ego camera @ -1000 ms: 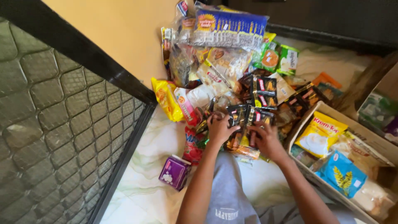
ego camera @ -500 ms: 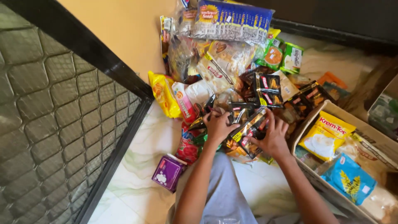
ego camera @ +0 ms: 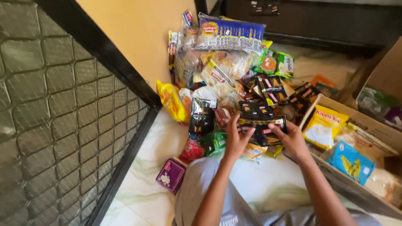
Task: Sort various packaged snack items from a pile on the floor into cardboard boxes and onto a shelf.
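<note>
Both hands hold a strip of black snack sachets [ego camera: 263, 124] over a heap of packets on the pale floor. My left hand [ego camera: 235, 140] grips the strip's left end. At the strip's right end my right hand [ego camera: 293, 141] pinches it with the thumb on top. Another strip of black sachets [ego camera: 202, 117] hangs just left of my left hand. Below it lie a red packet [ego camera: 191, 150] and green packets [ego camera: 216, 141]. My knee in grey cloth [ego camera: 200, 184] is under my left forearm.
A cardboard box [ego camera: 356, 190] on the right holds a yellow bag [ego camera: 323, 125] and a blue bag [ego camera: 351, 161]. A purple box [ego camera: 171, 175] lies on the floor by my knee. A large blue pack [ego camera: 230, 31] tops the heap. A quilted mattress [ego camera: 63, 109] in a black frame fills the left side.
Both hands have lifted the black sachet strip up off the heap and spread it between them. The view has shifted slightly lower over the pile.
</note>
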